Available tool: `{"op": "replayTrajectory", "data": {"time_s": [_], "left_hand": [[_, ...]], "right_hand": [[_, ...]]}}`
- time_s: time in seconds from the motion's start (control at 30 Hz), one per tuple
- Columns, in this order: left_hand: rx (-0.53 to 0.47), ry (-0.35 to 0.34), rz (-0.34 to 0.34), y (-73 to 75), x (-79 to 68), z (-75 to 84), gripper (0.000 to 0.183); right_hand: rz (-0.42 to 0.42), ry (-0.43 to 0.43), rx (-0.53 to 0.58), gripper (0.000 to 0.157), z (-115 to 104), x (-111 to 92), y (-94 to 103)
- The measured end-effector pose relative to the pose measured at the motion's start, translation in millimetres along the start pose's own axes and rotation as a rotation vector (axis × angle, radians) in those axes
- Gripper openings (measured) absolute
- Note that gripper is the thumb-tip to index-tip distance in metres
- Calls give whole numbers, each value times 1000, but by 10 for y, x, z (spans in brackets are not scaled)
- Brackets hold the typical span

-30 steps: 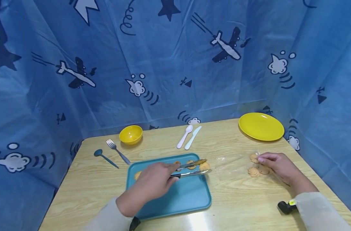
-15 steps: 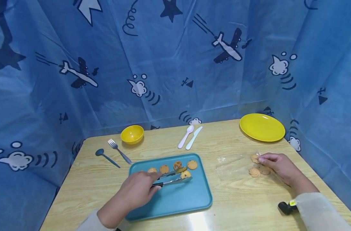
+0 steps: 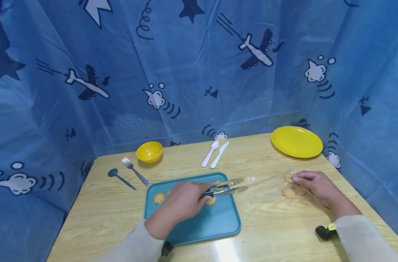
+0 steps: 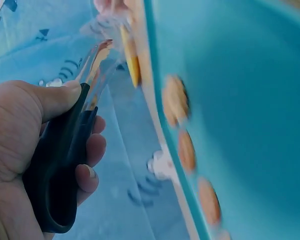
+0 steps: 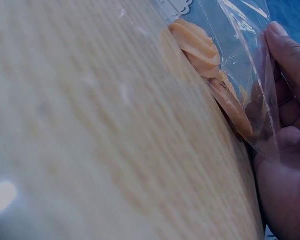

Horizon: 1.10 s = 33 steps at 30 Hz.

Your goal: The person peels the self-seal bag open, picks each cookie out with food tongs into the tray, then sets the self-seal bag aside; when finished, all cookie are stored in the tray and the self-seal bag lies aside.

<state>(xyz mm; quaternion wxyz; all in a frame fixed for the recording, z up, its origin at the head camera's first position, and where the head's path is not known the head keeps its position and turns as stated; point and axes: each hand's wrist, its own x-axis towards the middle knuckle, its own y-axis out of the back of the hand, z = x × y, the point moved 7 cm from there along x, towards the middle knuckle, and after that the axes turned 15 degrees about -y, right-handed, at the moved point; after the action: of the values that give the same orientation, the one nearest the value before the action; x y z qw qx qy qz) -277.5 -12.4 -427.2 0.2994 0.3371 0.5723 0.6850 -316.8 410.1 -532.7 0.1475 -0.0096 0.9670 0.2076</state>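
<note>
My left hand (image 3: 182,203) holds a pair of metal tongs (image 3: 233,190) with black handles (image 4: 65,145), reaching over the right edge of a teal tray (image 3: 215,222). Nothing shows between the spread tips, which are close to the mouth of a clear plastic bag (image 3: 261,191). Under the tongs, one cookie (image 3: 211,201) lies on the tray; another cookie (image 3: 158,198) sits at its left, and several more are partly hidden by hand and tongs. On the right, my right hand (image 3: 316,187) pinches the bag's film, with a swirled cookie (image 5: 197,47) and other cookies inside.
Behind the tray are a yellow bowl (image 3: 149,152), a fork (image 3: 134,171), a dark teal spoon (image 3: 121,179), a pink spoon (image 3: 210,154) and a pale green knife (image 3: 220,155). A yellow plate (image 3: 297,142) is at the back right. Blue printed cloth (image 3: 192,65) surrounds the table.
The tongs go left over the tray with a cookie between their tips, then right to the bag without it. That cookie now lies on the tray. My right hand stays at the bag.
</note>
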Motion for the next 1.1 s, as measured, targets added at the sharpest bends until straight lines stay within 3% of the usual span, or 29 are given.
{"op": "replayTrajectory", "data": {"time_s": [0.17,0.37,0.7,0.87,1.1], "left_hand": [[2,-42,-45,-158,505,203,40],[4,-55,-138,-437,827,318,42],[-8,-96,-158,-593,1087,520,42],[15,-144,-150,-617,1173,559,41],[62,-140,-152,-622,1238,572,44]], "right_hand": [[19,18,-41,42,-6,-13,18],[7,22,-11,41,13,4,8],[-5,23,-32,41,4,2,10],[23,36,-84,40,-2,7,17],[31,22,-109,41,-4,18,27]]}}
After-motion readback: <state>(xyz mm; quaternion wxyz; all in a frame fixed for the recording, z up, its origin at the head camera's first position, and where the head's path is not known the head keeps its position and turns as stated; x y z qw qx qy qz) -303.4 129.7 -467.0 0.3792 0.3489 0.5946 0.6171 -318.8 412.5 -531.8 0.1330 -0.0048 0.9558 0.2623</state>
